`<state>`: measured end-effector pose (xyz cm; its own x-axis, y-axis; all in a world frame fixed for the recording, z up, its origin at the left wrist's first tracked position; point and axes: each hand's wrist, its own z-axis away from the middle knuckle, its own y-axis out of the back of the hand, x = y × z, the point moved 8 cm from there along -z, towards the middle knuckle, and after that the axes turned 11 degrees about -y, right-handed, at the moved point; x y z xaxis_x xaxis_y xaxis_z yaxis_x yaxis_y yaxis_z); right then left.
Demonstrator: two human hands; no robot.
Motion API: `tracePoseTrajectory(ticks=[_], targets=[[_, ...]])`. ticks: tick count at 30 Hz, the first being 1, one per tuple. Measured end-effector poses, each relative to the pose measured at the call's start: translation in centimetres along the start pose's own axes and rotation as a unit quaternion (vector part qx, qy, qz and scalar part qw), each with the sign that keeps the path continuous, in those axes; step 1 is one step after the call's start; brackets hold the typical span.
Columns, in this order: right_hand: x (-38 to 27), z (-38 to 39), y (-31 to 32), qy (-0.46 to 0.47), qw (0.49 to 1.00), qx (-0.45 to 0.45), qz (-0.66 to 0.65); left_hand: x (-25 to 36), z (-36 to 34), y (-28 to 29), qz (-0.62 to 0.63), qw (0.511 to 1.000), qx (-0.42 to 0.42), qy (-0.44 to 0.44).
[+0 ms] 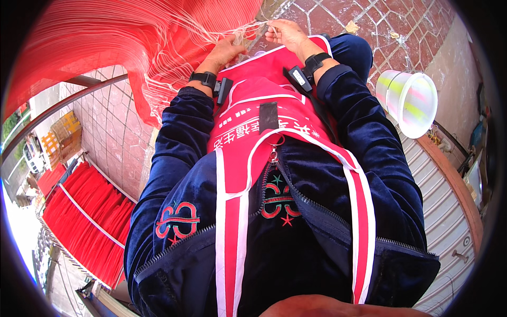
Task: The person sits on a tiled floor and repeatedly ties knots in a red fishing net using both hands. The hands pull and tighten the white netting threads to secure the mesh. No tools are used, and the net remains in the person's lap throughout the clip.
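Observation:
A large red sheet of thin material [121, 42], lying in many fine folds or layers, spreads across the upper left. Loose white threads [211, 30] run along its edge and gather toward my hands. My right hand [288, 36] pinches a bunch of these threads between thumb and fingers, just above my knee. Lower and to the left, my left hand [226, 53] is closed among the threads beside the red edge; its fingertips are partly hidden. A pink apron with white trim [259, 95] covers my lap below both hands.
A white bucket with coloured patches [409, 100] stands tilted-looking at my right. A dark metal bar [58, 119] curves under the red sheet at left. Beyond it lie a strapped stack of red material [87, 216] and cardboard boxes [66, 137]. Paved floor [348, 21] extends ahead.

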<state>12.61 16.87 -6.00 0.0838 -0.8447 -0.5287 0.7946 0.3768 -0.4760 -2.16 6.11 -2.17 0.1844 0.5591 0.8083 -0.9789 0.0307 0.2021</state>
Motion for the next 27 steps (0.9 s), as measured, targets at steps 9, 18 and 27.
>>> tracePoseTrajectory(ticks=[9, 18, 27], targets=[[0.5, 0.6, -1.3, -0.038, 0.995, -0.054, 0.076, -0.9, -1.4, 1.6, -0.024, 0.997, 0.062, -0.036], [0.7, 0.9, -1.3, -0.030, 0.992, -0.065, 0.103, 1.3, 0.0, -1.1, 0.243, 0.966, 0.088, 0.019], [0.8, 1.3, -2.1, -0.041, 0.988, -0.093, 0.112, 2.4, -1.0, -2.3, 0.255, 0.954, 0.159, 0.026]])
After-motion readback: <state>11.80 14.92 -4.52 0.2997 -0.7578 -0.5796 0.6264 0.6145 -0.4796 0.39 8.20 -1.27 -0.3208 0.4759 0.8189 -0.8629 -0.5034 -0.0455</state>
